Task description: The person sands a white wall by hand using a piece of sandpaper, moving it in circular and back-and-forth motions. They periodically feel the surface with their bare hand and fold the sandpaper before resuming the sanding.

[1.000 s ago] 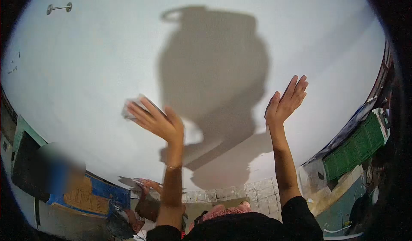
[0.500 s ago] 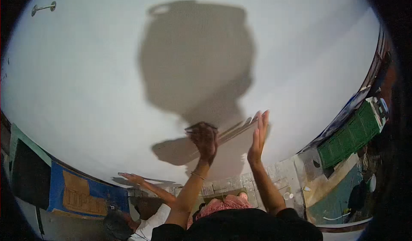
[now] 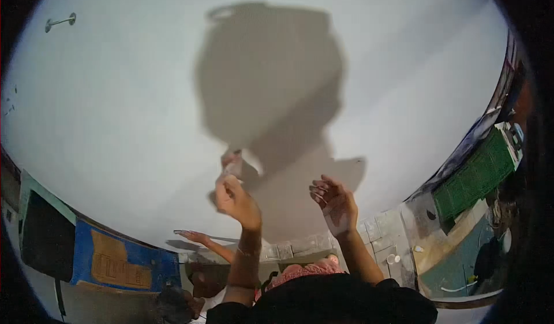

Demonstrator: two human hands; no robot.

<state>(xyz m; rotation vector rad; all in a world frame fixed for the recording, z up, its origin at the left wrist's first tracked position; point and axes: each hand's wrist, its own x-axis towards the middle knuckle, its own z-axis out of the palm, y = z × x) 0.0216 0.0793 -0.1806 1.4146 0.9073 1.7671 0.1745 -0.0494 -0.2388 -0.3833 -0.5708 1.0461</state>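
Observation:
A broad white surface (image 3: 127,93) fills most of the view, with the dark shadow of a head and arms on it. My left hand (image 3: 238,200) is raised in front of it, its fingers bent together; something small and pale (image 3: 232,163) shows at the fingertips, too blurred to name. To the right, my right hand (image 3: 336,205) is held up with its fingers apart and slightly curled, the palm showing and nothing in it.
A co-worker's hand (image 3: 195,237) lies near the surface at the lower left. Also there are a blue panel with brown cardboard (image 3: 118,263) and a dark opening. At the right stand a green crate (image 3: 476,171) and clutter. A metal handle (image 3: 60,22) is at the upper left.
My left hand has moved left and turned, its fingers now bent together. My right hand has dropped slightly, moved left and turned its palm into view. The view has shifted a little.

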